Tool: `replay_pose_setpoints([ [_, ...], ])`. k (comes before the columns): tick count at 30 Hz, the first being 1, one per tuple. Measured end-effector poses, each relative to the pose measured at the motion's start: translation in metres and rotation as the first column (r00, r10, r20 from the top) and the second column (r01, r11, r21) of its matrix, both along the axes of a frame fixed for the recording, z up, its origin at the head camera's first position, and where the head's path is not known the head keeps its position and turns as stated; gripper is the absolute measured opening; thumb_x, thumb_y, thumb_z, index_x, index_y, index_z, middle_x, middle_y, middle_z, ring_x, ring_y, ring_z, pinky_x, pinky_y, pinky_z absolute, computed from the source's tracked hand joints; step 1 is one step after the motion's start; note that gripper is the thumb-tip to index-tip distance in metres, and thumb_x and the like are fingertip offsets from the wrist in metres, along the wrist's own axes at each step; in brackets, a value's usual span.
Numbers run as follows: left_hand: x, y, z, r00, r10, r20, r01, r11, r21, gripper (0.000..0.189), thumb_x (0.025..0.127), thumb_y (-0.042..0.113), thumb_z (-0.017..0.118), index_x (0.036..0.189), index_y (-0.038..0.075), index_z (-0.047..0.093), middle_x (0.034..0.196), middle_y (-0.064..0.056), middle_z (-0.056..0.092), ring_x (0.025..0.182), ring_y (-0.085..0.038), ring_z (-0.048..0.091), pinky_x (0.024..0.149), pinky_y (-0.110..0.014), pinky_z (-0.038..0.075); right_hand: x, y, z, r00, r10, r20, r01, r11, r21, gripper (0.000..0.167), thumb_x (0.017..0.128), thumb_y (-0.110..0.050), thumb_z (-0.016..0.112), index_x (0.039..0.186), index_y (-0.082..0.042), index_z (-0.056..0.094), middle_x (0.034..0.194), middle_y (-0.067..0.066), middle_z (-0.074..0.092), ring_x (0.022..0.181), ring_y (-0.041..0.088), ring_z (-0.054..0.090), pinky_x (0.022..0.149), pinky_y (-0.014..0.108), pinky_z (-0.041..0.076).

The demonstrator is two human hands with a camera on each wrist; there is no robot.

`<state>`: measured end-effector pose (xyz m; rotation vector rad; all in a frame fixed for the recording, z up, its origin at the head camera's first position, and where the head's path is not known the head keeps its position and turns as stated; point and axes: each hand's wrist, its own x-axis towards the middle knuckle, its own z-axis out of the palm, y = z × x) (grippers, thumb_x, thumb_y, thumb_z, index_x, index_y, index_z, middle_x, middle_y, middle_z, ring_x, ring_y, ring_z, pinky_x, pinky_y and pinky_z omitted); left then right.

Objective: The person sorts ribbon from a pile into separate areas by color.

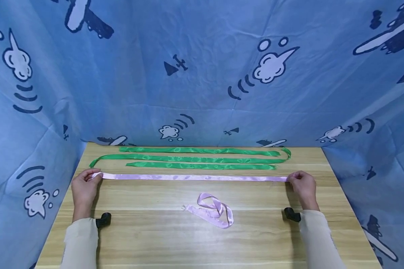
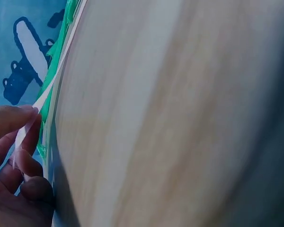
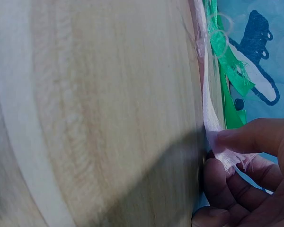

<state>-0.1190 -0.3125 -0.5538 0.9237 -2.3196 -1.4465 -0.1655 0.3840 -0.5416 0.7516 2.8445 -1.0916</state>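
Observation:
A lilac satin ribbon (image 1: 188, 177) runs straight across the table between my two hands. My left hand (image 1: 85, 186) pinches its left end between thumb and fingers; in the left wrist view the ribbon (image 2: 43, 98) slants up from the fingertips. At the other end my right hand (image 1: 303, 186) pinches the ribbon, and its frayed tip (image 3: 229, 158) pokes out between thumb and fingers in the right wrist view. Just beyond lie lengths of green ribbon (image 1: 195, 159), laid roughly parallel to the lilac one. Nearer the front, a second lilac ribbon (image 1: 219, 224) lies loosely looped.
The wooden table (image 1: 148, 239) ends at the back against a blue printed cloth (image 1: 202, 93), which also hangs along both sides. A black wrist camera mount (image 1: 103, 220) sits at the left cuff, another mount (image 1: 292, 214) at the right.

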Motion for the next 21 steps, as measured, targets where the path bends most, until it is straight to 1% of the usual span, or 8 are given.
replay_pose_setpoints([
  [3,0.000,-0.001,0.002,0.999,-0.014,0.043,0.015,1.000,-0.018,0.026,0.096,0.006,0.074,0.120,-0.004,0.072,0.071,0.031,0.053,0.070,0.011,0.051,0.062,-0.008,0.043,0.001,0.001,0.002,1.000,0.004,0.002,-0.004,1.000,0.001,0.010,0.094,-0.002,0.068,0.099,0.007,0.067,0.094,0.017,0.071,0.072,0.012,0.052,0.056,0.022,0.042],
  [6,0.002,-0.004,0.004,0.996,-0.030,0.087,0.033,0.999,-0.041,0.027,0.097,0.009,0.072,0.122,-0.001,0.072,0.078,0.028,0.054,0.073,0.009,0.050,0.065,-0.010,0.042,0.002,0.005,0.003,1.000,0.011,0.007,-0.011,1.000,0.001,0.013,0.095,-0.003,0.065,0.101,0.007,0.067,0.093,0.015,0.070,0.072,0.012,0.052,0.057,0.022,0.043],
  [8,0.004,-0.007,0.005,0.993,-0.033,0.113,0.040,0.997,-0.059,0.027,0.098,0.012,0.071,0.123,0.001,0.072,0.083,0.023,0.059,0.074,0.007,0.050,0.066,-0.011,0.041,0.004,0.007,0.005,1.000,0.013,0.015,-0.013,1.000,0.001,0.017,0.096,-0.007,0.064,0.104,0.007,0.067,0.091,0.012,0.068,0.074,0.013,0.053,0.058,0.022,0.044],
  [10,0.007,-0.010,0.006,0.992,-0.033,0.120,0.043,0.996,-0.080,0.027,0.099,0.012,0.070,0.124,0.002,0.072,0.088,0.018,0.064,0.075,0.004,0.048,0.067,-0.014,0.040,0.007,0.010,0.007,1.000,0.009,0.014,-0.009,1.000,0.008,0.021,0.097,-0.010,0.062,0.107,0.007,0.068,0.091,0.010,0.067,0.077,0.015,0.053,0.059,0.023,0.044],
  [13,0.010,-0.015,0.011,0.988,-0.028,0.155,0.044,0.994,-0.104,0.030,0.100,0.015,0.066,0.127,0.003,0.070,0.096,0.012,0.064,0.080,-0.001,0.046,0.069,-0.017,0.038,0.010,0.012,0.012,1.000,-0.012,-0.008,0.012,1.000,0.021,0.024,0.099,-0.015,0.062,0.108,0.007,0.068,0.091,0.011,0.066,0.078,0.017,0.053,0.060,0.023,0.043],
  [16,0.013,-0.019,0.019,0.986,-0.023,0.167,0.044,0.992,-0.121,0.033,0.101,0.017,0.061,0.130,0.003,0.068,0.097,0.007,0.059,0.080,-0.003,0.045,0.066,-0.018,0.037,0.014,0.014,0.018,0.998,-0.039,-0.041,0.040,0.998,0.039,0.024,0.100,-0.016,0.061,0.107,0.006,0.068,0.090,0.012,0.066,0.077,0.017,0.053,0.059,0.024,0.042],
  [18,0.015,-0.020,0.027,0.986,-0.001,0.166,0.025,0.990,-0.139,0.034,0.101,0.018,0.059,0.131,0.004,0.067,0.093,0.006,0.054,0.076,-0.003,0.045,0.062,-0.019,0.037,0.016,0.014,0.022,0.997,-0.054,-0.059,0.058,0.997,0.056,0.024,0.100,-0.017,0.061,0.107,0.005,0.068,0.090,0.011,0.066,0.074,0.016,0.052,0.058,0.023,0.042],
  [21,0.018,-0.017,0.040,0.992,0.016,0.126,0.003,0.988,-0.151,0.034,0.101,0.018,0.059,0.130,0.004,0.068,0.089,0.003,0.051,0.072,-0.004,0.044,0.058,-0.020,0.037,0.020,0.012,0.026,0.992,-0.072,-0.102,0.080,0.994,0.075,0.022,0.099,-0.016,0.061,0.106,0.004,0.069,0.089,0.011,0.065,0.071,0.013,0.051,0.057,0.023,0.041],
])
